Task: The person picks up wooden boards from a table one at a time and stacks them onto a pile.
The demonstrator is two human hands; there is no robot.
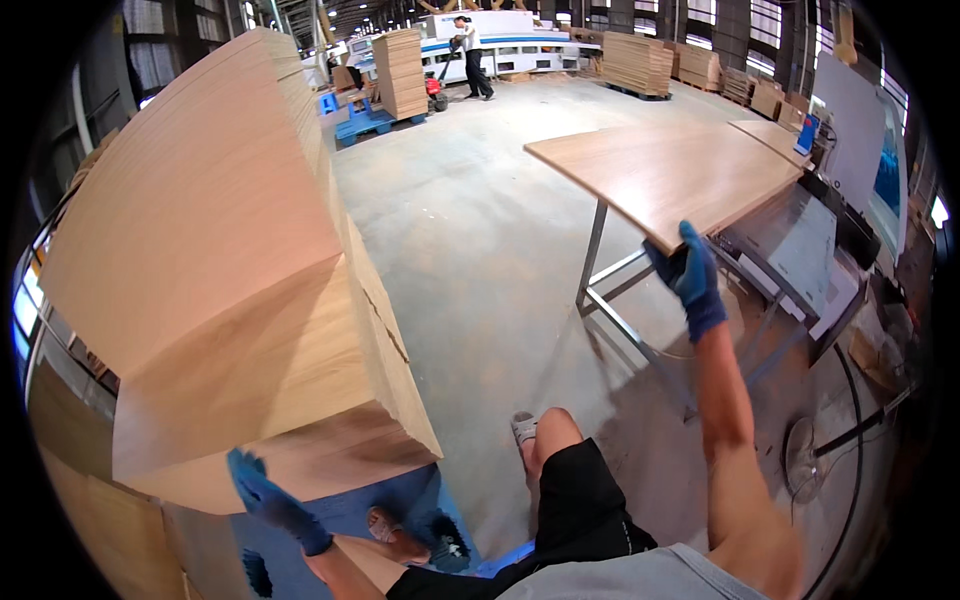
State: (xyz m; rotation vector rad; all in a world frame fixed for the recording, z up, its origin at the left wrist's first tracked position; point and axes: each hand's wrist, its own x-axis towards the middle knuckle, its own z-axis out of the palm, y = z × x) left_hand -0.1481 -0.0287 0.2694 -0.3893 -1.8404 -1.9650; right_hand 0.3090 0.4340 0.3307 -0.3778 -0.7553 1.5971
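My right hand (692, 275), in a blue glove, grips the near corner of a light wood-grain panel (670, 180). Its thumb is up over the panel's edge. The panel lies flat across a metal-framed stand (597, 255) on the right. At lower left, my left hand (268, 500), also gloved in blue, is beside the near edge of a stack of wood panels (250, 375). Its fingers are stretched out and slightly blurred, with nothing in them. Whether it touches the stack I cannot tell. A taller stack of panels (200, 200) rises directly behind.
A blue pallet (345, 510) lies under the near stack, by my feet. On the right are a grey-topped table (790, 245) and a fan base (806, 460) with a dark cable. Far off, a person (472, 55) stands by a red pallet jack (436, 92) and stacked panels (400, 75).
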